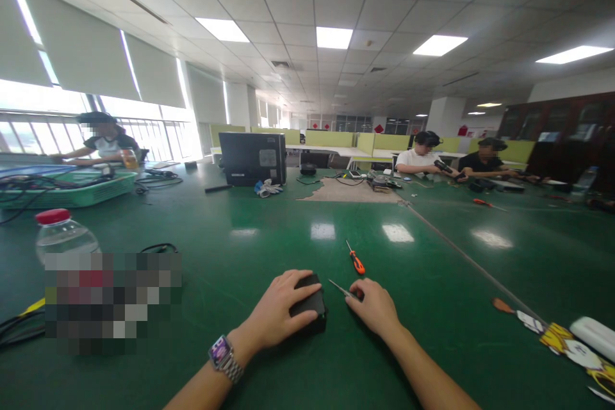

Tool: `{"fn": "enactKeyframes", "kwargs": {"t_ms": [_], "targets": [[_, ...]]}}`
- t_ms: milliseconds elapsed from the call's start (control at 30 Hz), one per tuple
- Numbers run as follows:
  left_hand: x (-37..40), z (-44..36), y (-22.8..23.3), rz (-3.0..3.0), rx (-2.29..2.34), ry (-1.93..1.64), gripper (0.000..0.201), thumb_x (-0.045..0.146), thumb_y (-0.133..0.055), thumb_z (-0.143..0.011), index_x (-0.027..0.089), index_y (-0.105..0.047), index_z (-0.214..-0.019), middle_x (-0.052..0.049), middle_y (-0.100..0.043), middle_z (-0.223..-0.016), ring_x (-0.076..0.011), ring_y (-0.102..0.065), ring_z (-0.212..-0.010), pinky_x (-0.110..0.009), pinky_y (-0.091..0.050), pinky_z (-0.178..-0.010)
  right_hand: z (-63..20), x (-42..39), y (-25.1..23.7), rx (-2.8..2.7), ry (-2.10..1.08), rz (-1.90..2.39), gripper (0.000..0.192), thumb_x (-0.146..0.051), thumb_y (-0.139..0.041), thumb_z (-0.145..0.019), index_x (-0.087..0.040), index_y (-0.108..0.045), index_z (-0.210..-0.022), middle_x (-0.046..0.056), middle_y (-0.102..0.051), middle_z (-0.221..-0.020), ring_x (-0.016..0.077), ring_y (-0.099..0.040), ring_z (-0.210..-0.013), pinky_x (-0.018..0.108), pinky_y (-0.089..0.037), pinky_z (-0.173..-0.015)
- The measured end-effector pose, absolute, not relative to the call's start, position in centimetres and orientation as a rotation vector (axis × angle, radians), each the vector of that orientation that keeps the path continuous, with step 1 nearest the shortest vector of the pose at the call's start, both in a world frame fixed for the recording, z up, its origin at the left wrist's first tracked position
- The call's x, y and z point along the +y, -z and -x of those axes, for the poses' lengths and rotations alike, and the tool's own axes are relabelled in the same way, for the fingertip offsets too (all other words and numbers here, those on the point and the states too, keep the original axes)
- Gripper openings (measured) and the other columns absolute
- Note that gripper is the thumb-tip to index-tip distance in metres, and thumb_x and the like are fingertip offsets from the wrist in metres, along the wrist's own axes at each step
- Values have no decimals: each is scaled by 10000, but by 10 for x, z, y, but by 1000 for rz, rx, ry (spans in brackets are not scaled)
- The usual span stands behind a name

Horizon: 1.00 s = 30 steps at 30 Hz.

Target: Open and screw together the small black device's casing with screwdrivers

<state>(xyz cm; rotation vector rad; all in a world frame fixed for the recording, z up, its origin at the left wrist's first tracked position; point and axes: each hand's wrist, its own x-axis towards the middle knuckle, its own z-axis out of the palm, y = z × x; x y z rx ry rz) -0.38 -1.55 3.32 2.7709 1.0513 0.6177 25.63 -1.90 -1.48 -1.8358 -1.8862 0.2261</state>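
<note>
My left hand (277, 314) lies over a small black box (311, 309) on the green table (240, 224), fingers curled around its near and top sides. My right hand (373, 307) is just right of the box, pinching a thin metal tool (339, 288) whose tip points toward the box's far right corner. A small screwdriver with an orange handle (356, 261) lies on the table a little beyond both hands. A watch sits on my left wrist.
A clear bottle with a red cap (62, 234) stands at left, with black cables nearby. A green basket (72, 189) and a black computer case (253, 158) sit farther back. Three people work at the table's far sides. Tags and a white object (593, 336) lie at right.
</note>
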Motion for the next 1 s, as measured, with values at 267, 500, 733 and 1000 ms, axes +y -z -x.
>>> {"fn": "enactKeyframes", "kwargs": {"t_ms": [267, 500, 733, 1000], "targets": [[-16, 5, -33, -2844, 1039, -508, 656, 578, -590, -829, 377, -386, -1419, -47, -348, -1508, -350, -356, -1328, -552, -292, -1087, -255, -20, 14, -1888, -237, 1832, 157, -329, -600, -768, -231, -692, -850, 17, -638, -825, 178, -576, -804, 265, -343, -689], [-19, 3, -38, -2845, 1070, -383, 629, 562, -502, -893, 397, -282, -1458, -31, -268, -1547, -336, -345, -1337, -530, -309, -1081, -256, -19, 15, -1883, -237, 1835, 156, -339, -604, -764, -233, -689, -840, 13, -644, -820, 179, -574, -801, 263, -333, -680], [-20, 5, -42, -2799, 1047, -385, 552, 487, -485, -929, 412, -306, -1445, -26, -263, -1550, -327, -324, -1358, -540, -298, -1087, -255, -20, 14, -1885, -231, 1846, 150, -338, -606, -764, -237, -689, -838, 14, -639, -816, 180, -572, -798, 263, -326, -673], [-19, 8, -45, -2765, 973, -346, 609, 565, -617, -823, 441, -413, -1384, -21, -203, -1569, -398, -195, -1404, -631, -204, -1089, -256, -19, 15, -1887, -234, 1849, 142, -334, -617, -765, -238, -684, -846, 7, -638, -815, 176, -575, -794, 261, -328, -677]]}}
